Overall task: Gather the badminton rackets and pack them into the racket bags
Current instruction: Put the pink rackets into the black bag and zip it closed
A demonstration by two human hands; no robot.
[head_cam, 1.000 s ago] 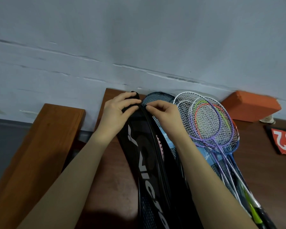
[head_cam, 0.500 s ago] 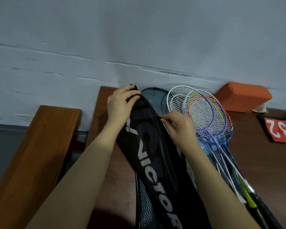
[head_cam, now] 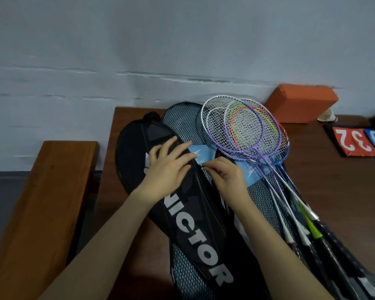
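Observation:
A black racket bag (head_cam: 195, 239) with white lettering lies lengthwise on the dark wooden table (head_cam: 333, 191). My left hand (head_cam: 167, 167) rests flat on its upper part, fingers spread. My right hand (head_cam: 225, 174) pinches the bag's zipper at its right edge. Under and beside it lie mesh racket bags (head_cam: 182, 122) with light blue labels. Several loose rackets (head_cam: 247, 131), purple, white and blue framed, lie fanned out to the right, heads toward the wall.
An orange foam block (head_cam: 299, 105) leans against the grey wall at the back right. A red and blue score flip board (head_cam: 359, 140) lies at the right edge. A wooden bench (head_cam: 41, 202) stands to the left of the table.
My right hand has drawn the zipper down along the bag's right edge from the top. My left hand left the bag's tip and now lies flat lower on it.

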